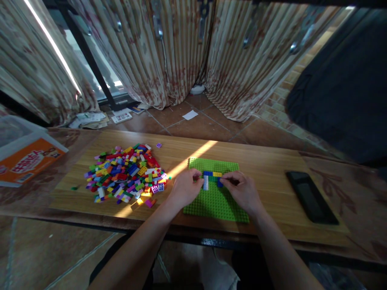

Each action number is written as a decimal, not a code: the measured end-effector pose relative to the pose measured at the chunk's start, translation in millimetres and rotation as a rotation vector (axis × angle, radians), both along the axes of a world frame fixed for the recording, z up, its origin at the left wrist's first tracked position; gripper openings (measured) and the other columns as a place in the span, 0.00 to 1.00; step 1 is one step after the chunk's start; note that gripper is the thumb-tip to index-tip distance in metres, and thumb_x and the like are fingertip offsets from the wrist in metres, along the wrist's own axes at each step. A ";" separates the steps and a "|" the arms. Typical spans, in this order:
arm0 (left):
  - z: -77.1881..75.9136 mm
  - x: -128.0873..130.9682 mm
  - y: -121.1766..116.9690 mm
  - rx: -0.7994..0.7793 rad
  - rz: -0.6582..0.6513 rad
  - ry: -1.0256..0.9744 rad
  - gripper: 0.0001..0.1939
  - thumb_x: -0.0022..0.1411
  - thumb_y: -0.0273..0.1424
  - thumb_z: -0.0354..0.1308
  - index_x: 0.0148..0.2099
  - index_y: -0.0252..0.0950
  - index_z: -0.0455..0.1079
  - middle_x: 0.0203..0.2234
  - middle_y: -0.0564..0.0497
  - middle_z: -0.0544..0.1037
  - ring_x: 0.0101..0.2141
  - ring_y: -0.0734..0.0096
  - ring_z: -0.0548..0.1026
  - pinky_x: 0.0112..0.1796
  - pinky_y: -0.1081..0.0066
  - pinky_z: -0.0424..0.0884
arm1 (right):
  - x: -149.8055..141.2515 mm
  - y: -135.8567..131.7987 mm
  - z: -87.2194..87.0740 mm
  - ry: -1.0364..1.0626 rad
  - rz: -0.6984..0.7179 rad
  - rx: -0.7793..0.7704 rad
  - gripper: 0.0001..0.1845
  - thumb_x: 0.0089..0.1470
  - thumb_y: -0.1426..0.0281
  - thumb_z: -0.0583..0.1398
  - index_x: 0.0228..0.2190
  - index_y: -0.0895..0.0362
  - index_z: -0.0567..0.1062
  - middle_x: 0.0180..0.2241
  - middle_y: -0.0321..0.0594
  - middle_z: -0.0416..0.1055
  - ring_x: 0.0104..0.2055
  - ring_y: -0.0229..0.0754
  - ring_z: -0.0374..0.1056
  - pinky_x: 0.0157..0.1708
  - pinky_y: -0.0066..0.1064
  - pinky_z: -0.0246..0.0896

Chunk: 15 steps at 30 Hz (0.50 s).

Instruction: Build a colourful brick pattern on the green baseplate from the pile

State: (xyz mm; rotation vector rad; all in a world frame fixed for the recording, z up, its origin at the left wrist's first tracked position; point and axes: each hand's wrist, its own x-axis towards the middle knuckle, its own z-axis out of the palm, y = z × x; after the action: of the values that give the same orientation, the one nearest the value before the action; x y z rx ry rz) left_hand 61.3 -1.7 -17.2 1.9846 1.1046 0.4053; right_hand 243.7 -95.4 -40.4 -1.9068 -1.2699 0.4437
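Observation:
A green studded baseplate (217,205) lies on the wooden board in front of me. Blue bricks (208,174) and yellow bricks (217,175) form a short row on it. A white brick (206,183) points toward me from the row's left end, and a dark blue brick (219,183) sits at its right. My left hand (188,186) has its fingers curled together beside the white brick; whether anything is between them is hidden. With thumb and index finger, my right hand (242,188) pinches the dark blue brick at the plate.
A heap of mixed toy bricks (123,173) spreads over the left of the wooden board (266,161). One purple brick (159,145) lies apart behind it. A black phone (311,197) rests at the right. A clear tub with an orange label (30,161) stands far left.

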 end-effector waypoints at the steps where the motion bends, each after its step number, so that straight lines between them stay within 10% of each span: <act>1: -0.4 0.0 0.1 0.002 -0.002 -0.001 0.10 0.60 0.29 0.57 0.43 0.33 0.74 0.36 0.46 0.80 0.36 0.66 0.76 0.39 0.66 0.71 | -0.4 0.0 -0.4 0.003 0.008 -0.011 0.10 0.51 0.61 0.61 0.27 0.54 0.79 0.28 0.38 0.74 0.29 0.41 0.67 0.32 0.34 0.63; 15: 2.4 0.2 -2.6 0.028 -0.008 0.047 0.10 0.60 0.29 0.56 0.44 0.34 0.74 0.37 0.47 0.81 0.37 0.66 0.77 0.40 0.66 0.71 | 1.2 9.7 9.9 0.020 0.089 -0.130 0.08 0.50 0.66 0.61 0.24 0.54 0.79 0.26 0.37 0.78 0.29 0.41 0.71 0.31 0.32 0.63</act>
State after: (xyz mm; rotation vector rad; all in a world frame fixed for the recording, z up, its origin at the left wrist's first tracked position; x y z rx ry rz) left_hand 61.5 -4.3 -14.8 2.0316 1.1256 0.3737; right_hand 244.9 -85.7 -30.5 -1.9524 -1.3453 0.6032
